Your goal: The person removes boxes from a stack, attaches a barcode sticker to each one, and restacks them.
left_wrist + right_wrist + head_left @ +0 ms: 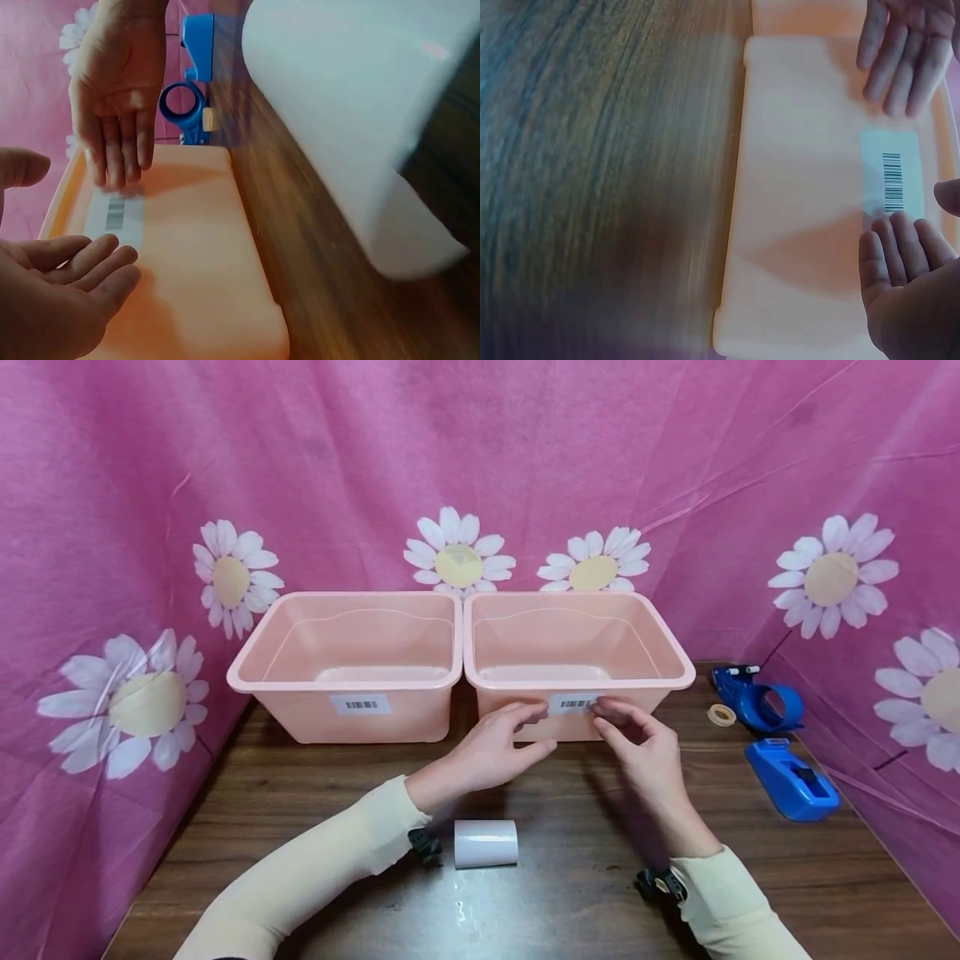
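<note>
On the front of the right pink plastic bin (517, 718) is a white barcode label (573, 703). My left hand (498, 747) is beside the label's left end, fingers extended and nothing held. At the label's right end is my right hand (641, 743), its fingertips over or touching that edge; in the right wrist view the fingers (905, 247) lie relaxed and hold nothing. The left pink bin (281, 714) bears a similar barcode label (362, 704). Both bins look empty inside. Nearer than my hands, a white roll (486, 843) lies on its side.
At the right of the wooden table (315, 843) stand a blue tape dispenser (793, 781) and a blue tape gun (761, 702). Beside them lies a small tan tape ring (722, 715). A pink flowered cloth (480, 443) hangs behind and along both sides.
</note>
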Motion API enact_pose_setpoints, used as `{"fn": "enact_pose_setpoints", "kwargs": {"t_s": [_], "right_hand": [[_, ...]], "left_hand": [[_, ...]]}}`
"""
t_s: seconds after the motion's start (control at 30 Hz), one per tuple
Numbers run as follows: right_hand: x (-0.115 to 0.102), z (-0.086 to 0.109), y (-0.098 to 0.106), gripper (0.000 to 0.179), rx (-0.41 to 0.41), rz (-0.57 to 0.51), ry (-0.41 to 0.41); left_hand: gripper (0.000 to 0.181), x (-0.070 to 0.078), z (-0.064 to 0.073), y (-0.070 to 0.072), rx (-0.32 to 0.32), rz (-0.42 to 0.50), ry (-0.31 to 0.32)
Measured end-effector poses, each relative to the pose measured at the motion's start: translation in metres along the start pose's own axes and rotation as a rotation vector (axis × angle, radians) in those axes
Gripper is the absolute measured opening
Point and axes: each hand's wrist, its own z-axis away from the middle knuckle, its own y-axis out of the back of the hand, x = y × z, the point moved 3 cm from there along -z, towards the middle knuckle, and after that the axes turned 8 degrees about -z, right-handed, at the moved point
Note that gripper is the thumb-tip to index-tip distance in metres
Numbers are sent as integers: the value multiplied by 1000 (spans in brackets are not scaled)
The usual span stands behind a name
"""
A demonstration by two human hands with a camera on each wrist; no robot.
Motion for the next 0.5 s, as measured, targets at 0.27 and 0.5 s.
{"fn": "enact_pose_setpoints", "kwargs": {"t_s": [0.27, 0.5], "right_hand": [[-8, 6, 3, 33, -58, 92, 27], [-15, 10, 2, 32, -91, 180, 65]], "left_hand": [[67, -22, 43, 28, 29, -136, -20], [69, -39, 79, 60, 91, -208, 17]]}}
